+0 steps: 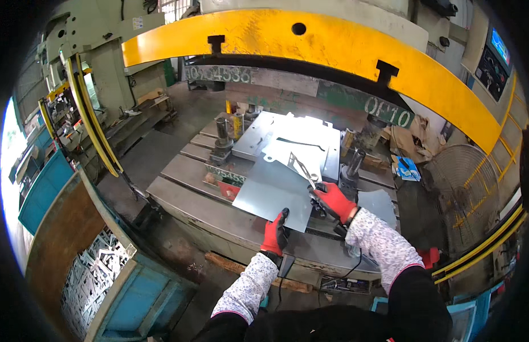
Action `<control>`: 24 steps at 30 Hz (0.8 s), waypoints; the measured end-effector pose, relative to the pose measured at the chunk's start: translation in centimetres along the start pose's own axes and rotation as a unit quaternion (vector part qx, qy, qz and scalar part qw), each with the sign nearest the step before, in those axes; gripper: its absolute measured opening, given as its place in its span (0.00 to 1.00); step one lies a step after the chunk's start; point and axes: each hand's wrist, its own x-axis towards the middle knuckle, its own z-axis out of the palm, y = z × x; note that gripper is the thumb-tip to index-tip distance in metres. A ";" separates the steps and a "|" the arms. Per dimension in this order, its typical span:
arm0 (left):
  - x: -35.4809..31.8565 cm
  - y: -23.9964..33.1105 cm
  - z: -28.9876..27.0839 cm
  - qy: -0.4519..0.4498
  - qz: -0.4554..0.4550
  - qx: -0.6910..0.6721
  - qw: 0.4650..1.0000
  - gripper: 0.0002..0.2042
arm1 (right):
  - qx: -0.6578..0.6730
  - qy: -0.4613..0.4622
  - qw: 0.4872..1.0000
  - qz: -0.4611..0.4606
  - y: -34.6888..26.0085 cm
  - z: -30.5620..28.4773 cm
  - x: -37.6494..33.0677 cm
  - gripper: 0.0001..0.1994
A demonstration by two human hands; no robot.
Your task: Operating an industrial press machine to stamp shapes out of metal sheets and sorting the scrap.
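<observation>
My left hand, in a red and black glove, grips the near edge of a flat grey metal sheet, thumb on top. The sheet lies tilted over the front of the press die, its far end at the bright lower die plate. To the right, my right hand, gloved alike, is closed around a slim two-armed metal tool that looks like long tongs. The tool points away from me over the plate, beside the sheet's right edge. My right-hand fingers are partly hidden.
Above the die spans a yellow press ram. Guide posts stand around the plate. At lower left, a blue bin holds metal scraps. More sheet metal lies right of my right hand. A round fan guard stands farther right.
</observation>
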 end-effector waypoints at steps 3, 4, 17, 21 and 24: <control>1.9 -2.1 -1.8 -0.033 0.114 0.036 0.992 0.16 | 0.027 0.014 0.999 -0.017 -1.9 -0.8 -5.9 0.08; 2.4 -2.5 -2.5 -0.027 0.101 0.017 0.994 0.16 | 0.052 -0.004 0.998 0.034 -3.1 -1.3 -8.1 0.10; 2.8 7.0 2.0 -0.026 0.351 0.276 0.894 0.13 | -0.132 0.090 0.982 0.105 4.8 -12.8 -33.0 0.18; 0.5 9.7 6.5 -0.002 0.200 0.162 0.966 0.14 | -0.126 0.097 0.975 0.157 9.8 -15.0 -35.0 0.20; -1.8 9.6 4.9 -0.024 0.311 0.301 0.901 0.13 | -0.095 0.095 0.975 0.176 11.9 -16.1 -34.4 0.20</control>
